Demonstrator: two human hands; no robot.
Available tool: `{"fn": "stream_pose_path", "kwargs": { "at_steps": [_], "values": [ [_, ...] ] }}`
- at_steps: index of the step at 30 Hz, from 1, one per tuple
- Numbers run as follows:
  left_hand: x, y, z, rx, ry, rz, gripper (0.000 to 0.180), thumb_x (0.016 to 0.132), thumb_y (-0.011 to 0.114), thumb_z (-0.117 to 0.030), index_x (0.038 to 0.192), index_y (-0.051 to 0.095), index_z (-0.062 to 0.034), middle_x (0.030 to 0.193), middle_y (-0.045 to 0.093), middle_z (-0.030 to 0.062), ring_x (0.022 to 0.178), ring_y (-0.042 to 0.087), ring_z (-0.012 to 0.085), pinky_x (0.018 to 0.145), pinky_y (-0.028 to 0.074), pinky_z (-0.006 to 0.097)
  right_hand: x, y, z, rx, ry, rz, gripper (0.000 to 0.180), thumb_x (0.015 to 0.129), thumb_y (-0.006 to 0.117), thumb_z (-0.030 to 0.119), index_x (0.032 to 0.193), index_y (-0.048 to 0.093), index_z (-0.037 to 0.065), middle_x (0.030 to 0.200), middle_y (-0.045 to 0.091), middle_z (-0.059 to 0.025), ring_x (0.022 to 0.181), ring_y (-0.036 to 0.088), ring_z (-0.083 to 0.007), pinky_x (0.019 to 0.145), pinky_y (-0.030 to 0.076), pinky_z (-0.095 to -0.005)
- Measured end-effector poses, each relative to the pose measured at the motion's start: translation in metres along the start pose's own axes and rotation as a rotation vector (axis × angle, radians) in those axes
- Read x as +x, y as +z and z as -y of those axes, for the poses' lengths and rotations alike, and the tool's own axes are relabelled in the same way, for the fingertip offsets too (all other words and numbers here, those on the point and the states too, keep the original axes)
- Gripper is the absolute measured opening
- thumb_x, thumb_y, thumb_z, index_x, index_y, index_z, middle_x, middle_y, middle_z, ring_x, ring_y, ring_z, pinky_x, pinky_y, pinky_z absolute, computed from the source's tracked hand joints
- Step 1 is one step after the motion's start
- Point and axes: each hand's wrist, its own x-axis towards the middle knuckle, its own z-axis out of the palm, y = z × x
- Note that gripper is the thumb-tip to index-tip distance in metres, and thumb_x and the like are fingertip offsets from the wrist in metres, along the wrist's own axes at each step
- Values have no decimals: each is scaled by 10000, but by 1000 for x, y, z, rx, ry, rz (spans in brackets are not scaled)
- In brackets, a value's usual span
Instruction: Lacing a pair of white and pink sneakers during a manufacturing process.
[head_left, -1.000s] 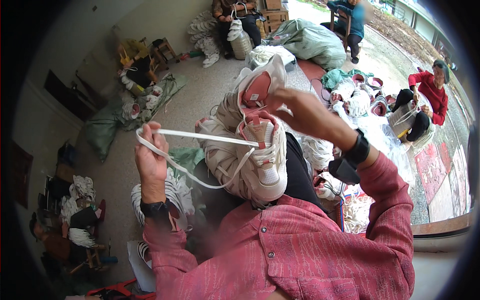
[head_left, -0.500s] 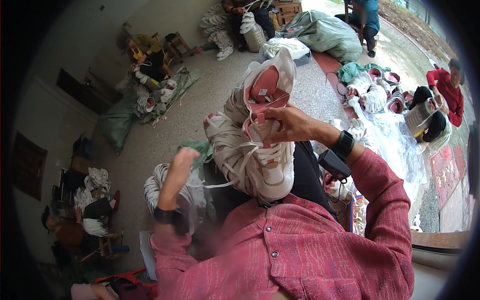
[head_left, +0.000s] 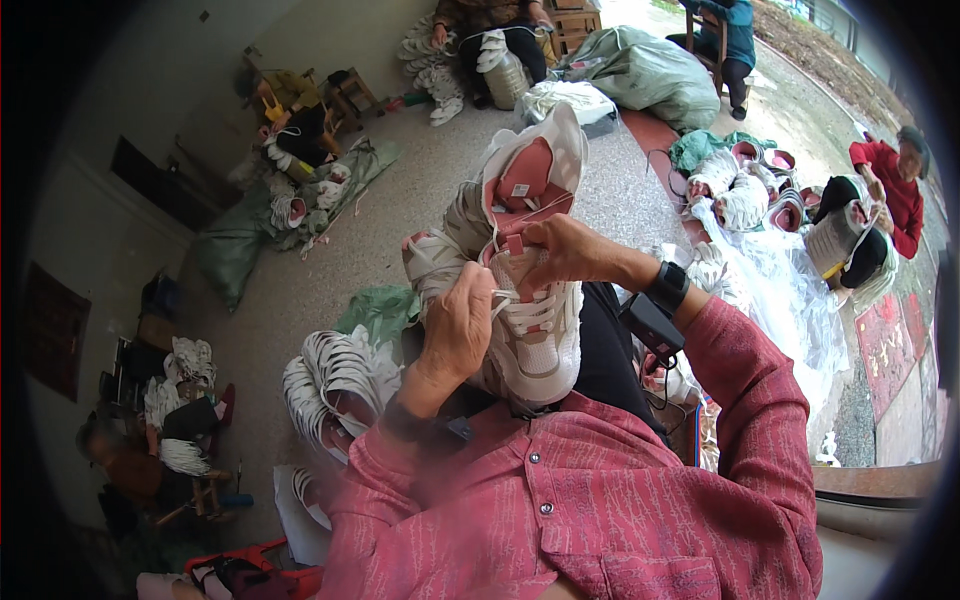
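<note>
A white sneaker (head_left: 540, 340) with a pink lining lies on my lap, toe toward me. A second, similar shoe (head_left: 445, 255) lies beside it on the left. My left hand (head_left: 455, 330) pinches a white lace (head_left: 505, 297) at the sneaker's eyelets. My right hand (head_left: 565, 250) grips the sneaker's tongue and upper eyelets, just above my left hand. Both hands are close together over the shoe. A dark watch (head_left: 667, 287) sits on my right wrist.
A stack of white insoles (head_left: 335, 375) lies on the floor to my left. Piles of shoes and green sacks (head_left: 650, 75) are spread around. Other people sit working at the back (head_left: 490, 25) and the right (head_left: 890, 185).
My left hand, held out left with the lace drawn tight, dropped and came back to the sneaker's eyelets. My right hand stayed on the tongue.
</note>
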Motion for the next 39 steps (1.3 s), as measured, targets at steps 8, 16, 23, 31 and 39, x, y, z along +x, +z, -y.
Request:
{"fn": "stream_pose_path", "kwargs": {
  "at_steps": [8,16,23,31,39],
  "values": [
    [3,6,-7,-347,-244,31,145,995,573,-143,963,523,-11,814,566,133,702,554,285,669,461,375,0,-4,-4,132,-79,4,491,610,873,245,1017,711,24,868,721,-107,812,691,-200,728,526,-331],
    [-10,28,6,-215,-23,-107,67,864,724,-39,870,658,-29,783,563,68,707,568,197,649,461,319,-2,7,-10,689,-66,140,468,706,819,45,1149,669,23,976,737,-29,883,631,-57,791,515,-252],
    [-9,12,0,6,50,10,66,864,693,-33,907,648,-12,856,574,119,752,609,315,679,486,386,-5,-4,-6,706,3,186,466,764,783,-17,1210,648,3,1066,726,-41,930,662,-97,857,526,-263],
    [0,9,2,-99,-69,104,77,866,696,-69,889,656,-8,834,595,119,760,624,312,679,481,383,-5,1,-7,898,-21,207,385,810,716,-36,1188,652,-8,1049,722,-35,930,653,-84,878,502,-250],
    [0,21,-4,-58,-94,32,68,857,707,-55,899,681,-8,826,614,114,760,630,270,685,486,351,-7,-6,-9,781,0,249,359,820,729,3,1174,664,3,1031,722,-13,908,646,-77,873,499,-252]
  ]
}}
